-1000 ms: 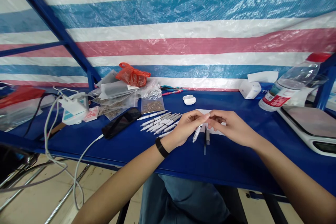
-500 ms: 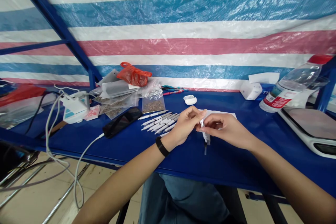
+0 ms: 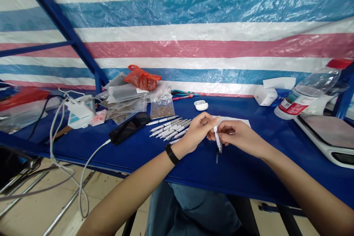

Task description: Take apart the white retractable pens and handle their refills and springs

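Pen (image 3: pixel 217 139) swung, long axis toward body, in right hand (image 3: pixel 238 137)

Blue packet (image 3: pixel 280 98) behind tissue box (image 3: pixel 264 96): white letter "T", rest hidden. Bottle label (image 3: pixel 290 107): illegible.

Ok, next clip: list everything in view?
Slim white plastic pen barrel: 1, white, held at centre.
Thin dark rod: 1, dark grey, below it.
White plastic pens: about eight, white, left of it.
Paper sheet: 1, white, beyond it.
Earbud case: 1, white, behind the pens.
Smartphone: 1, black, left of the pens.
Clear plastic bags of brown granules: several, clear, back left.
Plastic bag: 1, orange, behind them.
Charger with cable: 1, white, far left.
Plastic bottle: 1, clear with red cap, back right.
Digital scale: 1, white, far right.
Table: 1, blue, underneath.
Striped tarp: 1, blue, pink, white, behind.
Wristband: 1, black, left wrist.
Left hand, right hand: bare, right touching the barrel.
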Demonstrator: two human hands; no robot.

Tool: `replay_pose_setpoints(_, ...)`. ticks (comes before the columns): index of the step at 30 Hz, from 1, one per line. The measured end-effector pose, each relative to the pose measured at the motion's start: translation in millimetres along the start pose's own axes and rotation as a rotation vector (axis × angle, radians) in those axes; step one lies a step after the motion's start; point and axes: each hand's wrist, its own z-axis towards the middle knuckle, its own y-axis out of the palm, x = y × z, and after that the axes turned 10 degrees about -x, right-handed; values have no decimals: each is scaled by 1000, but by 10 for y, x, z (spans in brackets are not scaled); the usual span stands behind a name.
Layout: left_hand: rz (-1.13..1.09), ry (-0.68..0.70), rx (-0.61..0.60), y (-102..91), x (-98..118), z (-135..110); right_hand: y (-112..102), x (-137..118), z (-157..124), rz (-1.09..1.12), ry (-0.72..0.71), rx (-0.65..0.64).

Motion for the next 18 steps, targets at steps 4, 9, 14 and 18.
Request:
replay_pose_setpoints(4, 24, 39, 46, -6, 5, 0, -138, -17, -23, 12, 144, 22)
replay_pose_setpoints(9, 141, 132, 35, -21, 3, -6, -290, 12, -102, -103, 423, 0)
replay_pose_setpoints(14, 246, 99, -5, -33, -17, -34, -198, 54, -214, -264, 508, -12)
replay_pose_setpoints(18, 473, 143, 5, -37, -51, -79, -58, -32, -251, -425, 541, 14)
